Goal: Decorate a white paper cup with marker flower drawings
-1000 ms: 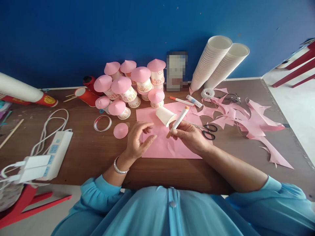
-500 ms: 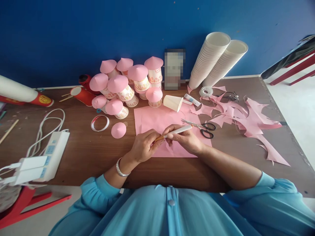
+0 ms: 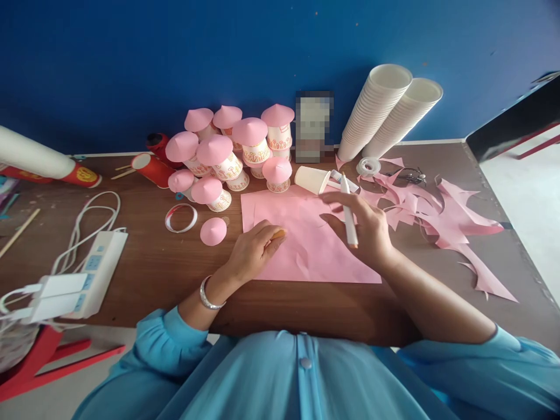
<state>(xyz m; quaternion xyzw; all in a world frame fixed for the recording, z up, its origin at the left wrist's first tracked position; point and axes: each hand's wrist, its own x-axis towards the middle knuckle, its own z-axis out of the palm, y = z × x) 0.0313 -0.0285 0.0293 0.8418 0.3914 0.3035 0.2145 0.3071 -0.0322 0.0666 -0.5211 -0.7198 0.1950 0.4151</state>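
Note:
My right hand (image 3: 365,227) grips a white marker (image 3: 349,216), its tip pointing toward me, and reaches over the pink paper sheet (image 3: 306,245) toward a white paper cup (image 3: 311,179) lying on its side. My left hand (image 3: 254,251) rests closed on the sheet's left part and pinches the marker's orange cap (image 3: 278,235). A pink paper cone (image 3: 213,231) lies left of the sheet.
Several pink-roofed cup houses (image 3: 236,151) stand at the back. Two stacks of white cups (image 3: 389,111) lean on the blue wall. Pink scraps (image 3: 441,216), a tape roll (image 3: 368,166) and a tape ring (image 3: 181,217) lie around. A power strip (image 3: 83,274) sits left.
The cap came off the marker and stayed in my left hand. My right hand carried the uncapped marker up and right toward the lying cup, covering the scissors.

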